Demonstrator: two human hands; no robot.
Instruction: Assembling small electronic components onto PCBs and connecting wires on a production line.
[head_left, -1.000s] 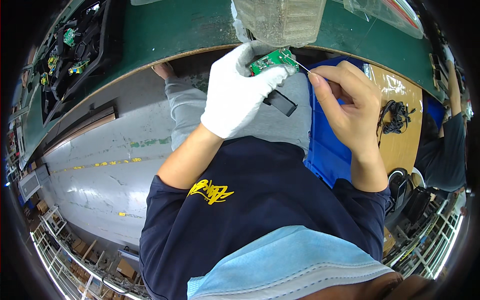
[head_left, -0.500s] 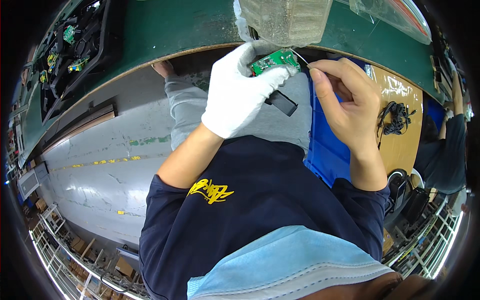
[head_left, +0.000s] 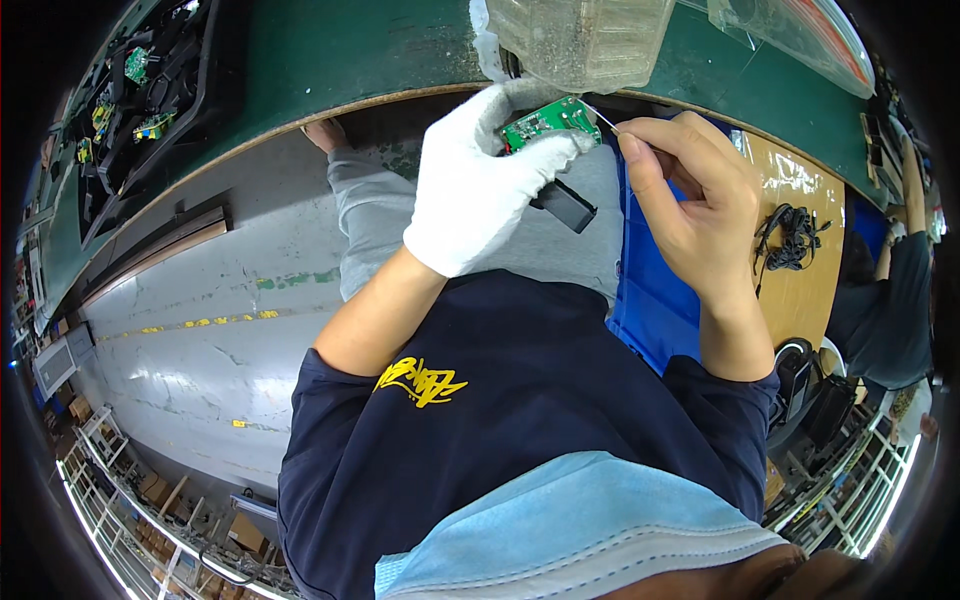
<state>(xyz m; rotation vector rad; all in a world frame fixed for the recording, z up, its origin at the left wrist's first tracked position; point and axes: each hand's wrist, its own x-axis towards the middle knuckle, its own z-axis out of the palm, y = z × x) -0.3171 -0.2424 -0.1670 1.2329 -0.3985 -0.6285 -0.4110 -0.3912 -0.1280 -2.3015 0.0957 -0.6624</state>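
Big green desk [head_left: 340, 55], arcs 10 to 2 o'clock. Black plastic tray [head_left: 208, 105] on it at 10, small circuit boards inside. Flat tan cardboard-like panel [head_left: 810, 185], between 2 and 3. Cloudy translucent plastic bin [head_left: 575, 45], just past 12. Left hand [head_left: 470, 190] in white glove, 12; bare right hand [head_left: 700, 190], 2; the two hands near but apart. Bundled black cable [head_left: 795, 240] on the panel. Black rectangular casing [head_left: 568, 208], between 1 and 2, pokes out below the glove; can't tell if gripped. Green rectangular circuit board [head_left: 540, 125], between 12 and 1, clamped between gloved thumb and fingers. Thin pale stick [head_left: 603, 119], 1 o'clock, pinched by right thumb and index; tip at the board's edge, contact unclear. Step looks like fine work on the board; next move likely calls for a steady board and small, careful tip control.
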